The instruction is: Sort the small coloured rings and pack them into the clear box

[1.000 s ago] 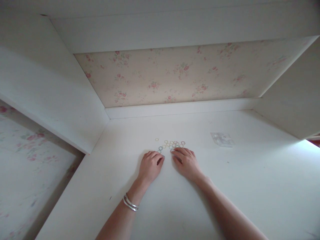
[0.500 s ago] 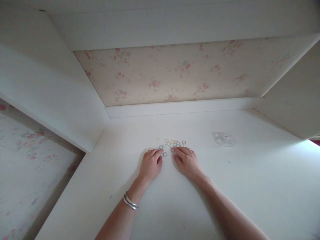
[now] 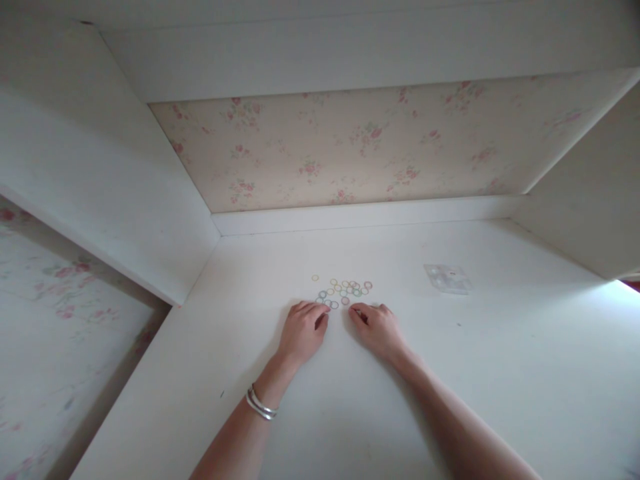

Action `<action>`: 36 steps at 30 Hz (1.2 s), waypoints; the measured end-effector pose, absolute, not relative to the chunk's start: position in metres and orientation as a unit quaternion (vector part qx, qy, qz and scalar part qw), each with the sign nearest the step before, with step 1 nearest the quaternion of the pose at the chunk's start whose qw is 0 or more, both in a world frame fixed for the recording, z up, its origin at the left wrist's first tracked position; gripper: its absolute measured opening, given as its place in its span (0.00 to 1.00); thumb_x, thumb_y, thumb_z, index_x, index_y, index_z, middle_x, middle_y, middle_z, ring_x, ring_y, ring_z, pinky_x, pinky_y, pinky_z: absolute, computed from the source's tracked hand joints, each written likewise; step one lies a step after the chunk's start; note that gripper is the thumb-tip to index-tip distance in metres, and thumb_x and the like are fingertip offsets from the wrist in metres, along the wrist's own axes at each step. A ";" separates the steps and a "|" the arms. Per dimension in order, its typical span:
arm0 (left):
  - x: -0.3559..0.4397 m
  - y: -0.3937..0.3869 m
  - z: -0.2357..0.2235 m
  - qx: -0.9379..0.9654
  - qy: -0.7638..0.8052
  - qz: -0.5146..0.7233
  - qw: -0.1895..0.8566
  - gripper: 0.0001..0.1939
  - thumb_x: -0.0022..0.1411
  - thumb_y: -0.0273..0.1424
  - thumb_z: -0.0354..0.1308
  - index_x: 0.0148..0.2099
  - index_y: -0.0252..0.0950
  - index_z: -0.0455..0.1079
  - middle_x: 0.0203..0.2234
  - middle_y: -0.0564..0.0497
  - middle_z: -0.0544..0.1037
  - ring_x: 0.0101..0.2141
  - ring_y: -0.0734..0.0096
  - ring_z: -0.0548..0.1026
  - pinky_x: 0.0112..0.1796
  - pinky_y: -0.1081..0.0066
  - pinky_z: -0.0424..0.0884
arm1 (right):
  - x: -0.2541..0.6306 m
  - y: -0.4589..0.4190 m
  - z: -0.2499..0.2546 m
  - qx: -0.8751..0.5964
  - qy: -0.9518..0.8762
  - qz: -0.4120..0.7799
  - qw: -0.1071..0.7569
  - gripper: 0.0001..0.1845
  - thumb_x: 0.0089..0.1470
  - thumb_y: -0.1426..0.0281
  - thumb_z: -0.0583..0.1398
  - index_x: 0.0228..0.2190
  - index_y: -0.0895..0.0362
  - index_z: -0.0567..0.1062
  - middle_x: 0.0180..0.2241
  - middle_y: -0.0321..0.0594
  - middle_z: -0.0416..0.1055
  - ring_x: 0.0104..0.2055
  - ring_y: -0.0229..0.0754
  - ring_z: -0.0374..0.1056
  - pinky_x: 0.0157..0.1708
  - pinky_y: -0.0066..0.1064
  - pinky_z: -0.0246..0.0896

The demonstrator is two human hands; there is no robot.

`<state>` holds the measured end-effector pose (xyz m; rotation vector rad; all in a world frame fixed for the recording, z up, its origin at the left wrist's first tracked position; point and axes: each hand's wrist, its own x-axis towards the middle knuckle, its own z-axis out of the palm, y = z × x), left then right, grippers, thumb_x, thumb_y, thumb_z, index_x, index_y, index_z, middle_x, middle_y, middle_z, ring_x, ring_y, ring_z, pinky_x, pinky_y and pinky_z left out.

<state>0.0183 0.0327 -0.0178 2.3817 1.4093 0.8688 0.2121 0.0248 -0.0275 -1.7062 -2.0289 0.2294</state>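
Note:
Several small coloured rings (image 3: pixel 345 291), yellow, blue and pink, lie scattered in a loose cluster on the white desk (image 3: pixel 350 400). My left hand (image 3: pixel 301 331) rests on the desk just below the cluster's left end, fingers curled under, with silver bangles (image 3: pixel 260 405) on the wrist. My right hand (image 3: pixel 376 328) sits just below the cluster's right end. Its fingertips are drawn together in a pinch near the closest rings. What either hand holds, if anything, is too small to make out.
A small clear plastic bag (image 3: pixel 447 278) lies flat on the desk to the right of the rings. White panels wall in the desk at left (image 3: pixel 100 173) and right (image 3: pixel 585 200). Flowered wallpaper (image 3: pixel 350 143) covers the back, under a shelf.
My right hand has pulled back from the rings and its fingers have curled into a pinch. A few rings at the cluster's near edge have shifted. My left hand has barely moved.

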 end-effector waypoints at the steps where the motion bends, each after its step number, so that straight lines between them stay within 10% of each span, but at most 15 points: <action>1: 0.018 0.033 -0.018 0.818 0.478 0.296 0.122 0.10 0.61 0.25 0.52 0.42 0.40 0.72 0.37 0.51 0.78 0.40 0.66 0.73 0.45 0.62 0.67 | 0.212 0.025 -0.027 -0.620 -0.745 0.080 0.234 0.15 0.59 0.66 0.50 0.31 0.51 0.77 0.26 0.34 0.76 0.27 0.39 0.68 0.34 0.30 0.54; 15: 0.016 0.035 -0.024 0.765 0.564 0.286 0.120 0.09 0.63 0.27 0.49 0.43 0.40 0.69 0.37 0.51 0.73 0.37 0.71 0.73 0.40 0.72 0.69 | 0.209 0.025 -0.026 -0.611 -0.753 0.105 0.221 0.18 0.60 0.66 0.48 0.31 0.53 0.77 0.27 0.35 0.76 0.28 0.36 0.67 0.36 0.29 0.50; 23: 0.019 0.034 -0.024 0.762 0.597 0.236 0.088 0.12 0.65 0.32 0.47 0.48 0.41 0.68 0.38 0.51 0.72 0.36 0.72 0.74 0.38 0.73 0.67 | 0.203 0.018 -0.015 -0.536 -0.816 0.057 0.208 0.18 0.60 0.62 0.52 0.51 0.46 0.68 0.39 0.40 0.71 0.40 0.43 0.63 0.41 0.34 0.50; 36: 0.021 0.034 -0.025 0.770 0.603 0.189 0.083 0.09 0.66 0.29 0.47 0.37 0.39 0.69 0.34 0.51 0.70 0.33 0.72 0.72 0.34 0.72 0.64 | 0.210 0.024 -0.021 -0.634 -0.737 0.017 0.234 0.12 0.58 0.67 0.54 0.41 0.53 0.74 0.39 0.43 0.68 0.41 0.45 0.60 0.39 0.35 0.50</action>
